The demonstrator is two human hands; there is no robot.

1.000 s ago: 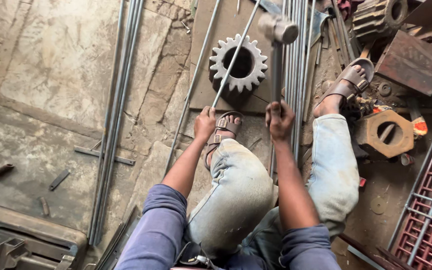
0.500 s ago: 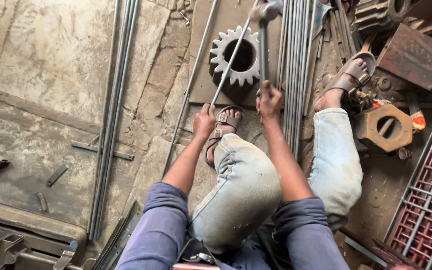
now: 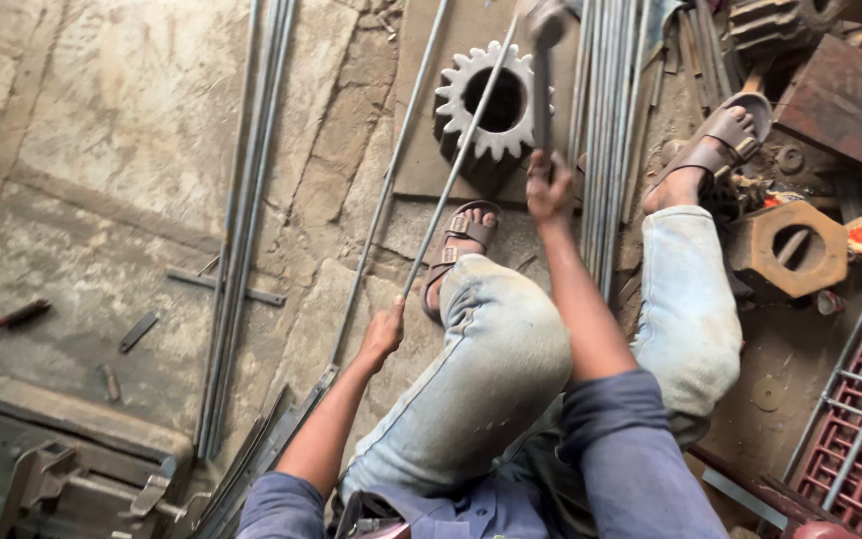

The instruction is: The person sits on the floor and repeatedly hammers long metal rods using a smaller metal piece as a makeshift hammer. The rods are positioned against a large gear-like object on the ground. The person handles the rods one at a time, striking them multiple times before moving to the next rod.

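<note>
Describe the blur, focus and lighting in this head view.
Head view: soft, even daylight with no hard glare; the hammer head is motion-blurred at the top edge, while the gear, rod and both hands, left hand and right hand, look fairly sharp.

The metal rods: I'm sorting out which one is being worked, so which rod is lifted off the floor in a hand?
The thin rod gripped by the left hand, slanting up across the toothed gear. The others lie flat on the floor: the bundle to the left, and the bundle beside the right hand.
</note>
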